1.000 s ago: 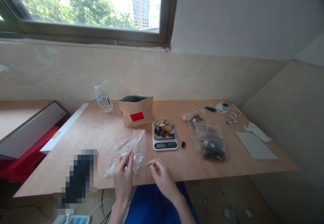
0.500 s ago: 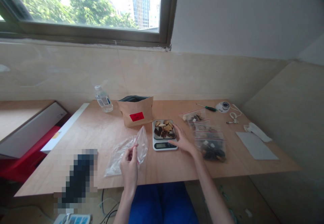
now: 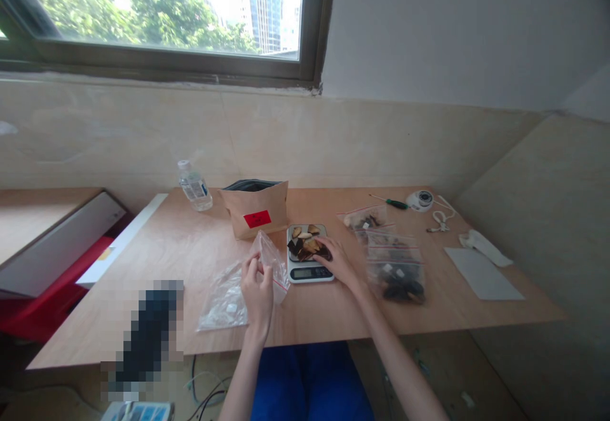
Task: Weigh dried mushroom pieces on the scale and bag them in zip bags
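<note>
My left hand point(image 3: 258, 291) is closed on the upper edge of a clear zip bag point(image 3: 222, 307), which lies partly on the table with its red-lined mouth raised toward the scale. To its right stands a white digital kitchen scale point(image 3: 292, 277). Brown and dark dried slices point(image 3: 305, 237) rest on its square pan. My right hand point(image 3: 337, 263) reaches over the pan's right side, thumb and fingers curled round some dark slices. Its fingers partly cover what they grip. Behind the bag, an open kraft paper pouch point(image 3: 238, 218) with a red label stands upright.
Filled zip bags point(image 3: 400, 281) lie right of the scale. Farther back are a screwdriver point(image 3: 395, 204) and a white dome camera point(image 3: 420, 200) with its cable. A white sheet point(image 3: 481, 275) lies at right. A plastic bottle point(image 3: 195, 187) stands back left.
My left hand has moved right and up, bringing the zip bag's mouth beside the scale. My right hand has moved left over the pan, and the dark slices have shifted left.
</note>
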`<state>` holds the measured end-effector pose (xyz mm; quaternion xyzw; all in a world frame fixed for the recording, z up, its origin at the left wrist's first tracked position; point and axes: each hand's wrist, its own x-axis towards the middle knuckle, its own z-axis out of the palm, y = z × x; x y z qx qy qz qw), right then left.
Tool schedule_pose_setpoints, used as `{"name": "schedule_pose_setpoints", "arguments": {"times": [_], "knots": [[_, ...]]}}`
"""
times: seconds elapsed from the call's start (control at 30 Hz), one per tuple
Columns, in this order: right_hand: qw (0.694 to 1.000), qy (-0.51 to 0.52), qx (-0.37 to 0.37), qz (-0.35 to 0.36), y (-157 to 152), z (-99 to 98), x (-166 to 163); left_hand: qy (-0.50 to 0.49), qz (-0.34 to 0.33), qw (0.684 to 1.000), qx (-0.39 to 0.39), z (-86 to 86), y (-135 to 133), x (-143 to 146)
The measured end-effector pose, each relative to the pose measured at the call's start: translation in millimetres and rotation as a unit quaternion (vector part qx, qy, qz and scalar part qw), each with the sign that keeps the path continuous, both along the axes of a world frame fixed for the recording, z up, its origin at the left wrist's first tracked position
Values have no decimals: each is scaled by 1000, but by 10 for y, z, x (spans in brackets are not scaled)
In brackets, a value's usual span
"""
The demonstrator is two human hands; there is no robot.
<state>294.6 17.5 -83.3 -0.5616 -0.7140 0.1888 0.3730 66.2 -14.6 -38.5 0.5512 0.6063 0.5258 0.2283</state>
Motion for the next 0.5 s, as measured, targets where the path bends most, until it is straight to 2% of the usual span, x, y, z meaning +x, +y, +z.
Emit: {"name": "schedule_pose_setpoints", "arguments": {"times": [0.17,0.27,0.37,0.43,0.5], "knots": [[999,43,13,7,-33,61,1,-16,5,1000,-8,-21,-17,35],[999,49,11,-11,-24,78,29,-19,2,1000,-13,-32,-21,54],[994,77,19,-69,-22,167,-4,-15,-3,1000,-11,-35,-17,80],[984,131,24,-122,-38,301,-103,-6,-9,1000,-8,-31,-9,105],[966,210,-2,-154,-69,472,-267,10,-15,1000,-3,-23,-2,134]]}}
